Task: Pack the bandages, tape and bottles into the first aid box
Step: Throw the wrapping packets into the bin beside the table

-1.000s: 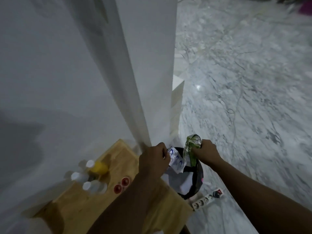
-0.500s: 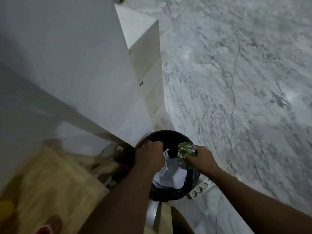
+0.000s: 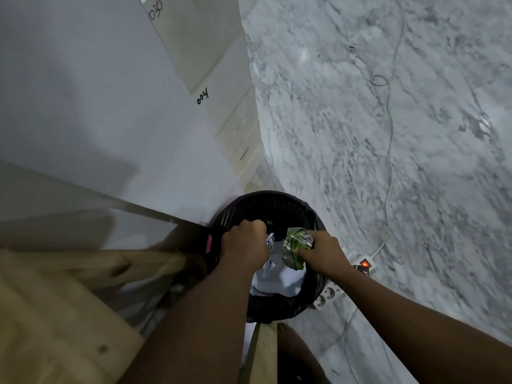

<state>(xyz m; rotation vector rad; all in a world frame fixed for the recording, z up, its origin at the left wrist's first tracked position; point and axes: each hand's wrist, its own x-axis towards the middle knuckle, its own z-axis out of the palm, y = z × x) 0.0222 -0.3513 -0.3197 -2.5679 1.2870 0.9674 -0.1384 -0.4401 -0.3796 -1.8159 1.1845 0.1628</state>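
Both my hands hang over a round black waste bin [image 3: 277,202] on the floor. My left hand [image 3: 243,245] is shut on a white wrapper with blue print [image 3: 270,243], which pokes out past my knuckles. My right hand [image 3: 321,252] is shut on a crumpled green and silver wrapper [image 3: 296,246]. White paper [image 3: 279,281] lies inside the bin under both wrappers. The first aid box, bandages, tape and bottles are out of sight.
A wooden table [image 3: 63,322] fills the lower left, and its leg [image 3: 263,353] stands by the bin. White panels [image 3: 110,92] marked with numbers lean at the left. A white power strip [image 3: 329,293] with a lit red switch [image 3: 365,264] and a cable lie on the marble floor [image 3: 388,134].
My view has tipped down from the table top, so the bottles and red tape rolls have left the frame. Both hands have moved with their wrappers from above the bin's edge to over its middle.
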